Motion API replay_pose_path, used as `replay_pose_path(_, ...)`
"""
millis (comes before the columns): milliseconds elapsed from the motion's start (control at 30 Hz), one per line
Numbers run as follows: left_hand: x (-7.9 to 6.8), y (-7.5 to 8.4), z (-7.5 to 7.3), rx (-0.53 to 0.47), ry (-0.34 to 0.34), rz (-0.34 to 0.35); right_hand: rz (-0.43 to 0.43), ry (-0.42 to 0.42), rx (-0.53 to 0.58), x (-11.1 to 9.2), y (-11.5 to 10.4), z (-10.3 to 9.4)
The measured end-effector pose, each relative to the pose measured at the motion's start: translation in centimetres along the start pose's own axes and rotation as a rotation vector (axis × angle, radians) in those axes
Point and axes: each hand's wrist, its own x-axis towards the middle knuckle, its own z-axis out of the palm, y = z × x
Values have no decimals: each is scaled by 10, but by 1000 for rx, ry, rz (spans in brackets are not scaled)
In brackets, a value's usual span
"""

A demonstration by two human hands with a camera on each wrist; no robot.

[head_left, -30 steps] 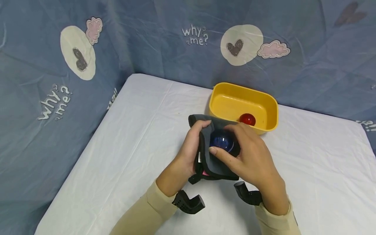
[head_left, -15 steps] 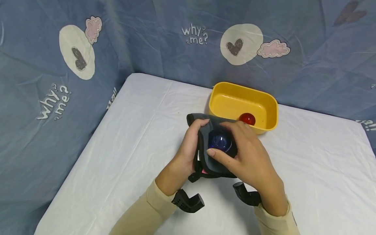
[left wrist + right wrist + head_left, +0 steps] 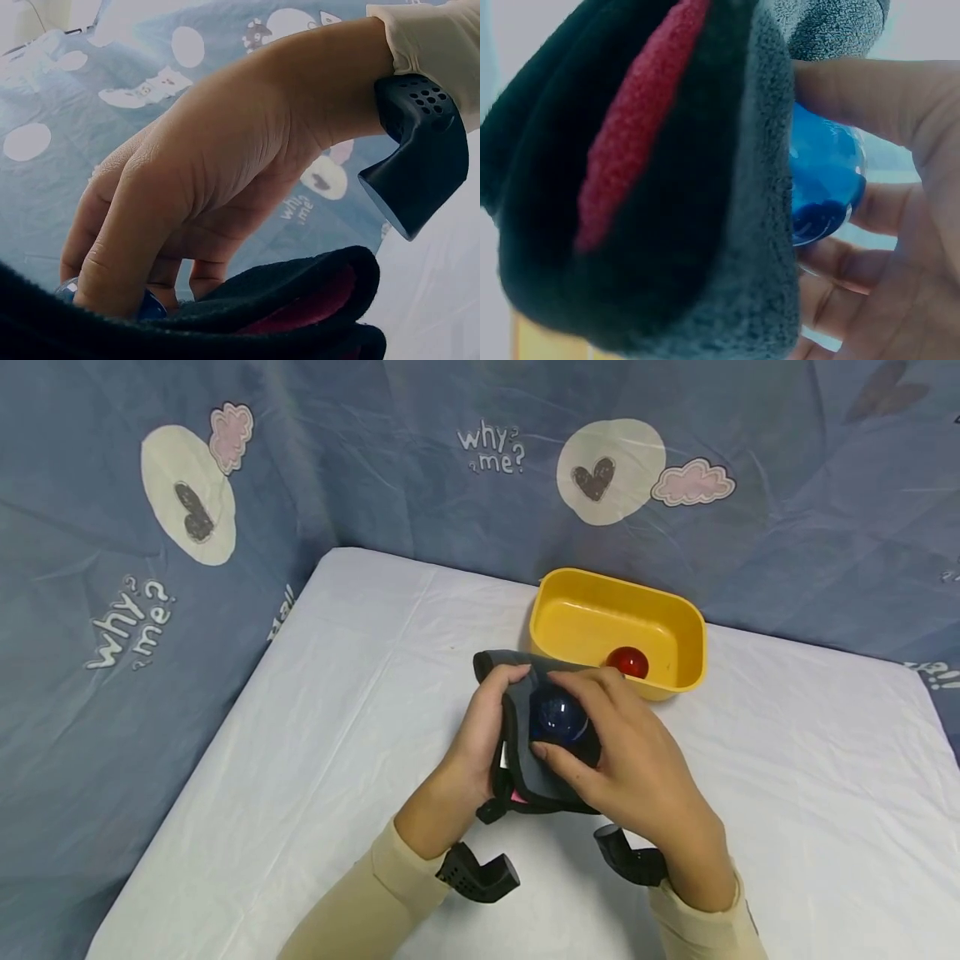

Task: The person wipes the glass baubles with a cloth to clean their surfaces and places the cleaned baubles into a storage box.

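Observation:
My left hand [image 3: 478, 739] grips a folded grey cloth [image 3: 551, 777] with black edging and a pink inside, its thumb over the upper edge. Against the cloth's grey face sits a shiny, see-through blue ball [image 3: 558, 714]. The thumb and fingers of my right hand [image 3: 637, 752] curl round this ball from the right. In the right wrist view, the ball [image 3: 825, 176] bulges out beside the cloth, between thumb and fingers. From the left wrist, the right hand [image 3: 202, 165] reaches down over the cloth's edge, and only slivers of blue show between its fingers.
A yellow tub [image 3: 581, 589] stands behind the hands, with a red ball [image 3: 628, 662] inside near its front wall. White sheeting [image 3: 360, 693] covers the table. Blue printed fabric [image 3: 420, 460] hangs along the back and left.
Both hands, the cloth and the blue ball have shifted slightly left in the view. My right index finger now lies farther left along the ball's top. Tub and red ball stay put.

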Motion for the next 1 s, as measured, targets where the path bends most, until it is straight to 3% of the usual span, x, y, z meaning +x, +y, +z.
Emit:
replay_pose_path(300, -3, 0, 1, 5, 57, -42, 52, 44, -31, 0, -1, 2)
replay_pose_path(667, -5, 0, 2, 26, 72, -38, 58, 86, -45, 1, 0, 3)
replay_pose_path(1000, -2, -1, 2, 7, 101, -6, 63, -49, 2, 1, 1, 1)
